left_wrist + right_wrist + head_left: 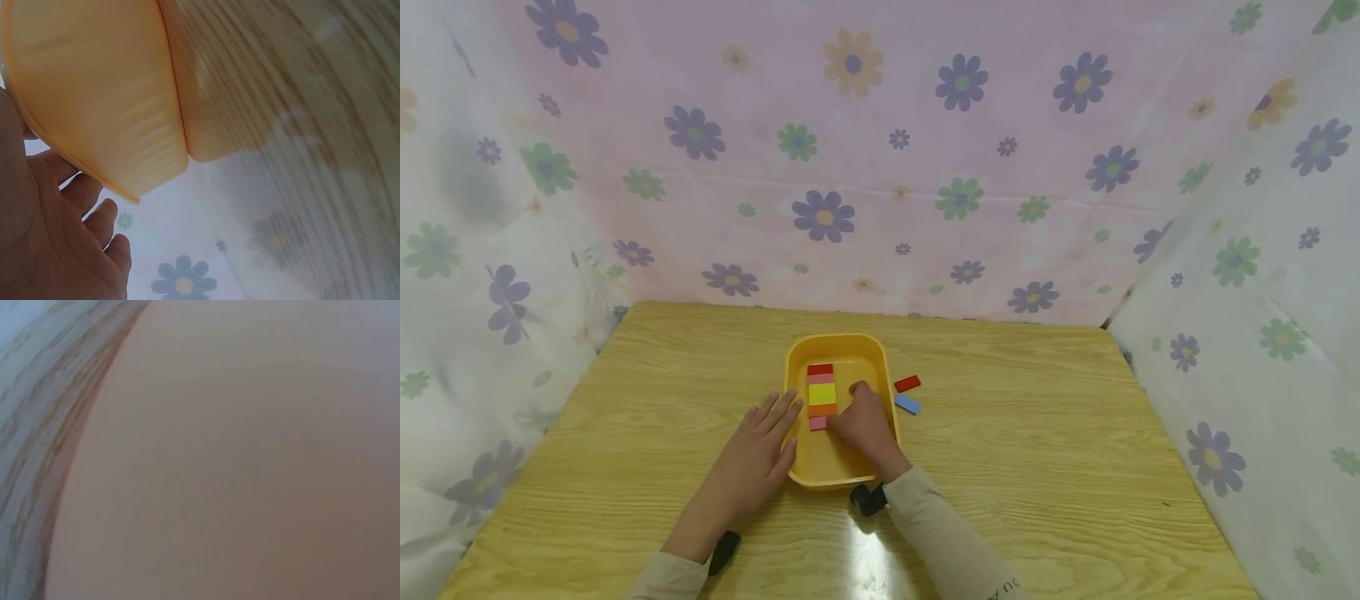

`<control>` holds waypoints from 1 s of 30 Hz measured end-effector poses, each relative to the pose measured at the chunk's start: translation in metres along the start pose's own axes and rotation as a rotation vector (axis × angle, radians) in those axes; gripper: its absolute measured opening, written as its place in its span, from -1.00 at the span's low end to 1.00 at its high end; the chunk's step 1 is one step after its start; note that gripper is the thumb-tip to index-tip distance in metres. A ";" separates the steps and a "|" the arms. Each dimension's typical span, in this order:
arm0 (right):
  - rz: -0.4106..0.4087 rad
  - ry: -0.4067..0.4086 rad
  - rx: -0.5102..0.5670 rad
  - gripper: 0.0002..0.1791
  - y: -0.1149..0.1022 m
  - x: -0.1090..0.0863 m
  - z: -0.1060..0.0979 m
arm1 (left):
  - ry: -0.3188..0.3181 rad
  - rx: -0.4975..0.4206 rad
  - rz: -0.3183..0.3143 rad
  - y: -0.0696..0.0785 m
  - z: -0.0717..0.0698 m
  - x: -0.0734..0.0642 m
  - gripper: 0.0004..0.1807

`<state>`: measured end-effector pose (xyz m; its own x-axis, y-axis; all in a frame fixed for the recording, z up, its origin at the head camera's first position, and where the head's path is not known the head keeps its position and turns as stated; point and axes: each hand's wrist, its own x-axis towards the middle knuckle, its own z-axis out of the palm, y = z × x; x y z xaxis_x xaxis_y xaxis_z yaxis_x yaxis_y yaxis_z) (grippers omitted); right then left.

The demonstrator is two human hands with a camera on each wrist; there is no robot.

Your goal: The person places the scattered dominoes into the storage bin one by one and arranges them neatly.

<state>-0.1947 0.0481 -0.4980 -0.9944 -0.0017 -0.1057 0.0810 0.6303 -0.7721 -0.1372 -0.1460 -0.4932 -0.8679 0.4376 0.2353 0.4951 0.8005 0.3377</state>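
Note:
A yellow plastic tray (pixel 838 482) holds a column of small flat blocks along its left side. From back to front they are a red block (pixel 821 368), a pink block (pixel 821 378), a yellow block (pixel 822 394), an orange block (pixel 822 410) and another pink block (pixel 818 423). My left hand (pixel 751 458) rests at the tray's left rim with fingers extended; in the left wrist view its fingers lie along the rim. Inside the tray, my right hand (pixel 867 425) has its thumb at the front pink block and its index finger spread apart. Its other fingers are hidden.
Right of the tray, a red block (pixel 907 383) and a blue block (pixel 907 404) lie on the wooden table (pixel 1037 433). Flower-printed cloth (pixel 880 167) encloses the back and both sides. The tray wall fills most of the right wrist view.

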 end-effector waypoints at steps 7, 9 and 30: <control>0.049 -0.073 0.069 -0.29 0.001 -0.001 -0.006 | 0.001 0.000 -0.004 -0.001 0.001 0.000 -0.40; 0.065 -0.113 0.104 -0.25 -0.001 -0.005 -0.012 | 0.004 0.001 -0.005 -0.001 0.001 0.000 -0.40; -0.082 0.092 0.379 -0.56 0.069 -0.013 -0.092 | 0.000 -0.010 -0.003 -0.001 0.001 0.001 -0.39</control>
<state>-0.1819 0.1633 -0.4926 -0.9991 0.0404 0.0088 0.0037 0.2996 -0.9541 -0.1384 -0.1465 -0.4944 -0.8693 0.4355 0.2339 0.4931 0.7977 0.3471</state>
